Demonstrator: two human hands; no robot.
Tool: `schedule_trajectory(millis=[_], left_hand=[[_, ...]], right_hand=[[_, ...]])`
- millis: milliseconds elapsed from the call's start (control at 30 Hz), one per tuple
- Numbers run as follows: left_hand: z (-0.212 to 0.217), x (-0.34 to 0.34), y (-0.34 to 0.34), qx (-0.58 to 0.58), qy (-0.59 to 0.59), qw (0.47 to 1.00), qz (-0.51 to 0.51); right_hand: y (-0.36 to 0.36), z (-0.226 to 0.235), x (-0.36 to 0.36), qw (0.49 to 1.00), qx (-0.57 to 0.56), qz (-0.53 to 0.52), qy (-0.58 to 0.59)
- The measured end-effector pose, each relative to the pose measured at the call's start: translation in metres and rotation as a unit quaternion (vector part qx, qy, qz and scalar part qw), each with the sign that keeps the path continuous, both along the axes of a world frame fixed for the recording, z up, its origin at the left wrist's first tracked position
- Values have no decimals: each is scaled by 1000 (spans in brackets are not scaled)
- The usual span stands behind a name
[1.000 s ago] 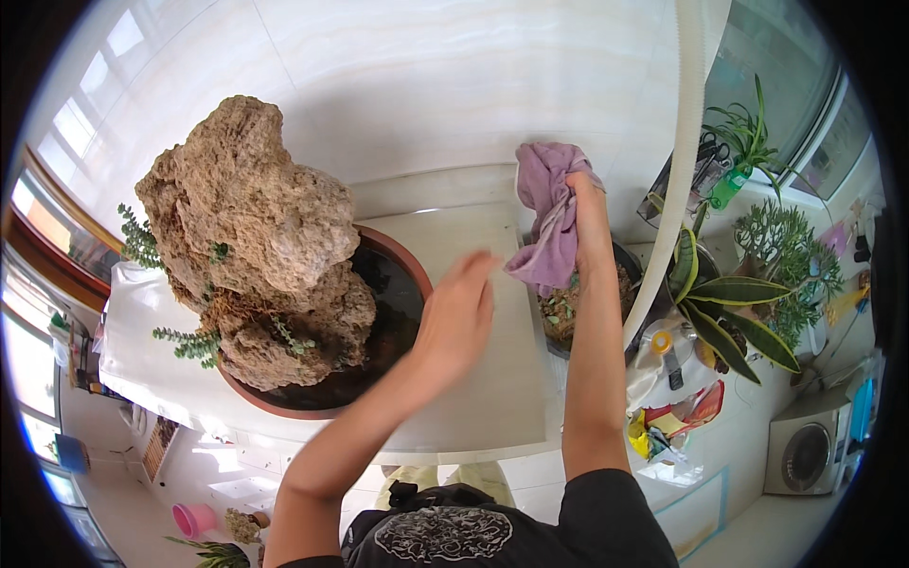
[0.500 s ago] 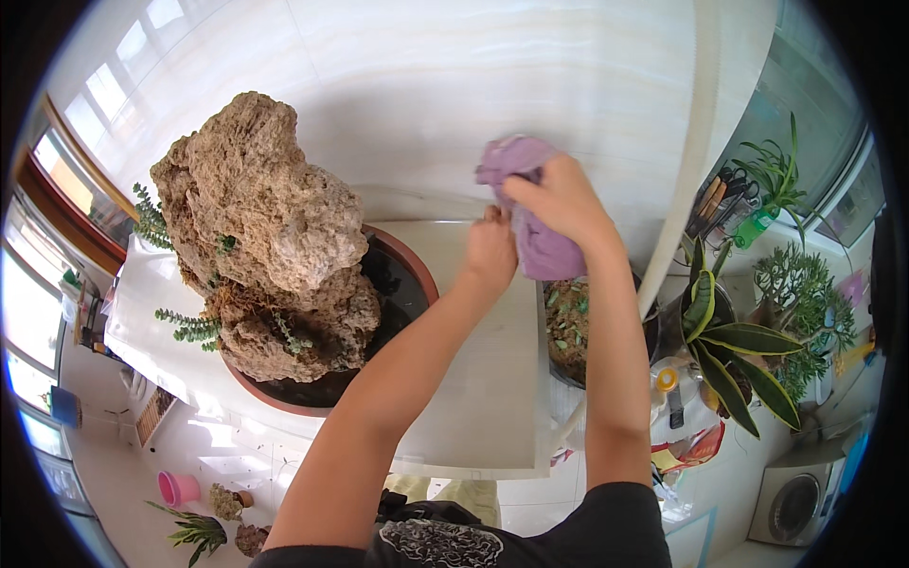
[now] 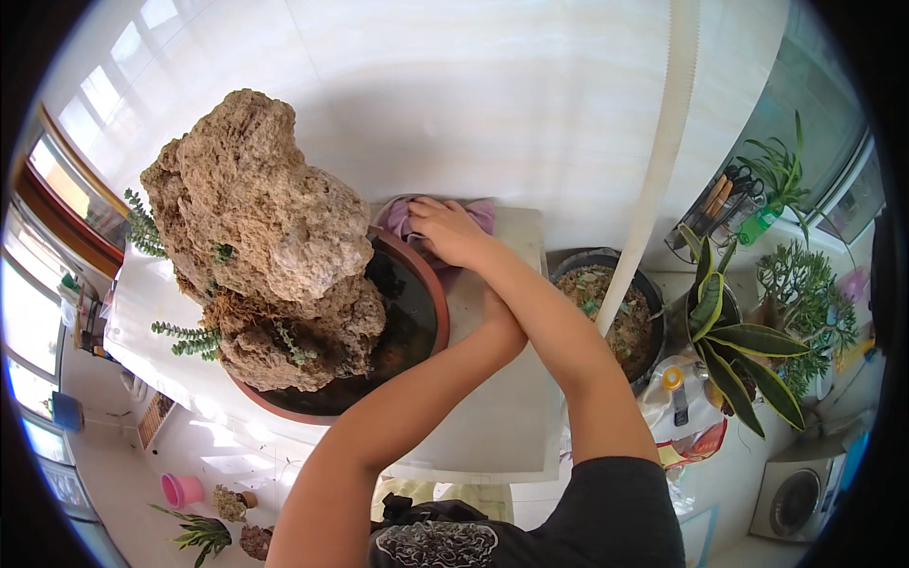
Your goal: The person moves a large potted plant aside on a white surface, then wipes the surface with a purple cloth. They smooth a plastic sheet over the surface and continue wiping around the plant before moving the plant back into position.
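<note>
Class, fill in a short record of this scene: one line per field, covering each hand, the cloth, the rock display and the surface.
Right hand: pressed flat on the purple cloth
Left hand: mostly hidden under the right forearm; grip cannot be told
Cloth: on the white table, at its far edge by the wall
Rock: stands in a round brown basin
Basin: touches the cloth

Rough porous rock (image 3: 256, 208), soft cloth (image 3: 405, 216)
</note>
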State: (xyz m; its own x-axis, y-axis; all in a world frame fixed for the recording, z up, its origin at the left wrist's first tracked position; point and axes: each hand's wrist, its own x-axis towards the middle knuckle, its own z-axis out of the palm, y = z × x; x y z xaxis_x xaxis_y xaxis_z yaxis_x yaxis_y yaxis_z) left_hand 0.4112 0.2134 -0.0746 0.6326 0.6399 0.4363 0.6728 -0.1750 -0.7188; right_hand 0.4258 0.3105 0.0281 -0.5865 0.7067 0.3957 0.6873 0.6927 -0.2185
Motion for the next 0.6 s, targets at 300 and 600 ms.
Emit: schedule_trajectory(millis=[300, 600], left_hand=[[116, -29, -48, -418, 17, 908, 12], [127, -40, -5, -490, -649, 579, -46]], right_hand=[[-39, -18, 57, 962, 36, -269, 25], [-71, -11, 96, 900, -33, -435, -21]])
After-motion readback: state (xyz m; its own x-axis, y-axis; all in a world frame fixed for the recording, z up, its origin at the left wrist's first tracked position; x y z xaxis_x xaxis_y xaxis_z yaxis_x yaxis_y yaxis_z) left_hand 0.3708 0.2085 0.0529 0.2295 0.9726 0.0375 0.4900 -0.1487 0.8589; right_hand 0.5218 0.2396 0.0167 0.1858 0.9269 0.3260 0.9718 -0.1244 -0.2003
